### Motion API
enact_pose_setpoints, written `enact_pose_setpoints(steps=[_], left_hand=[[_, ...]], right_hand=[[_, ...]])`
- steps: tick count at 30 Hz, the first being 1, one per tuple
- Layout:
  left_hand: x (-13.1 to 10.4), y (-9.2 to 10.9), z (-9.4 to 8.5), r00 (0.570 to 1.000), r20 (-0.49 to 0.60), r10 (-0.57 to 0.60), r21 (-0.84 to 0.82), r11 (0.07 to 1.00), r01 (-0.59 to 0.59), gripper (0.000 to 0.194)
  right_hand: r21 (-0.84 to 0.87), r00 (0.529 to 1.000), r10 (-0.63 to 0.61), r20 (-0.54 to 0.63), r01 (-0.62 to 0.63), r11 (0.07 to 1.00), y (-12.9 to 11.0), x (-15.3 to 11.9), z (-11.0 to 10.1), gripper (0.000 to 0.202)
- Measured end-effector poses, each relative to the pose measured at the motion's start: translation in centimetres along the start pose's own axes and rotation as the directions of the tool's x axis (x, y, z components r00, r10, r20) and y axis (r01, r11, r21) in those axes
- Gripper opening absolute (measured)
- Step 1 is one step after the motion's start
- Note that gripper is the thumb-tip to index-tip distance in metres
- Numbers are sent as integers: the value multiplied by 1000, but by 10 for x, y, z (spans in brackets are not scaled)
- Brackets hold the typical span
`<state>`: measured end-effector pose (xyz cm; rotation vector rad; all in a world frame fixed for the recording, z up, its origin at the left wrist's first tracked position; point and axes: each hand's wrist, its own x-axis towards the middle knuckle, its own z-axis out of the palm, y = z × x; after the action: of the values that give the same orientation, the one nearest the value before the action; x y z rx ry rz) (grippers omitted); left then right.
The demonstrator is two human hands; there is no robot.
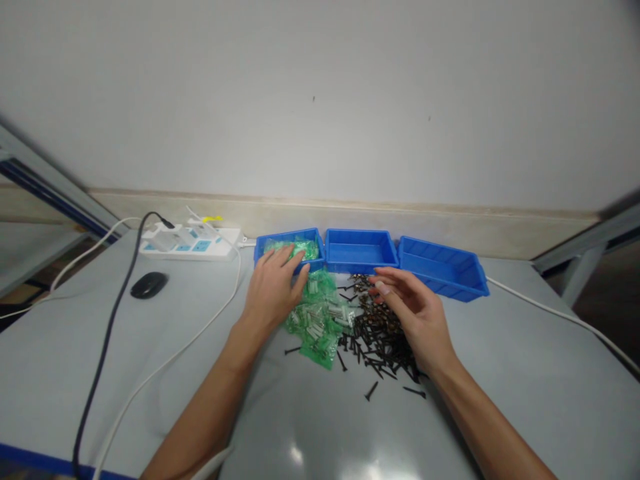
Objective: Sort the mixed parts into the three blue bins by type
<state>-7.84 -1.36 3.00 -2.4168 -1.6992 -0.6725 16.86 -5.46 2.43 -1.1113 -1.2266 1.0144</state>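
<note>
The person's left hand (274, 283) is lying over the near edge of the left blue bin (257, 251), its fingers spread loosely across the green packets (309, 249) inside and its thumb standing apart; no closed grip is showing. The right hand (423, 317) is hovering, half curled, over a heap of dark screws (380, 340), and whether anything is sitting between its thumb and fingers cannot be told. The step in hand appears to be the gathering of packets into the left bin; the next move is probably calling for a fresh hold on the loose green packets (317, 327), which are lying just in front of that bin and touching the screws' edge. Farther out, the middle bin (361, 255) and right bin (443, 267) are continuing the row, while a power strip (217, 249) and a black mouse (149, 285) are occupying the table's left side.
</note>
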Motion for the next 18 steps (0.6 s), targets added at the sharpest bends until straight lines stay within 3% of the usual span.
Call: enact_pose_setpoints(steps=[5, 11, 15, 18], left_hand=[[1, -6, 0, 1000, -26, 4, -100, 995, -7, 43], [-1, -8, 0, 998, -41, 47, -8, 999, -47, 37], [-2, -1, -7, 989, -139, 55, -72, 995, -65, 29], [-4, 2, -12, 994, -39, 107, -184, 977, -112, 22]], right_hand=[[13, 1000, -2, 3, 2, 1000, 1, -1, -1, 28], [0, 1000, -7, 11, 7, 1000, 3, -1, -2, 29], [-12, 1000, 0, 16, 1, 1000, 2, -1, 0, 29], [-12, 1000, 2, 19, -2, 1000, 2, -1, 0, 27]])
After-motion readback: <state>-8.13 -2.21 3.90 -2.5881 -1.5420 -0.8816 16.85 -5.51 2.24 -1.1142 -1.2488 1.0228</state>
